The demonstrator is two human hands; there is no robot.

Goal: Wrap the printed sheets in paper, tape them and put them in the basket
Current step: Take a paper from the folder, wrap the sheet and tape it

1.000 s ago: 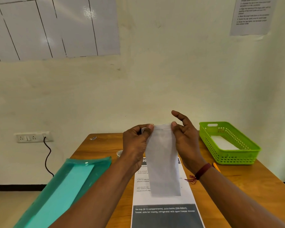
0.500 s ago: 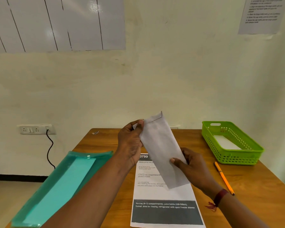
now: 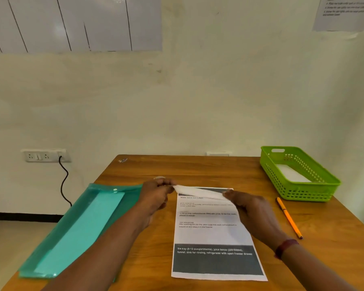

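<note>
Pinching folded white paper (image 3: 198, 192) at both ends, our left hand (image 3: 156, 197) and right hand (image 3: 253, 210) curled on it, low over printed sheet (image 3: 213, 235).

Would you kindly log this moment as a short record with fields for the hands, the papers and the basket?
left hand: pinches the left end of the folded white paper
right hand: holds its right end
folded white paper: held low over the top edge of the printed sheet
printed sheet: flat on the table, not yet wrapped
basket: green, far right, a white sheet inside
also there: orange pencil, teal folder
</note>
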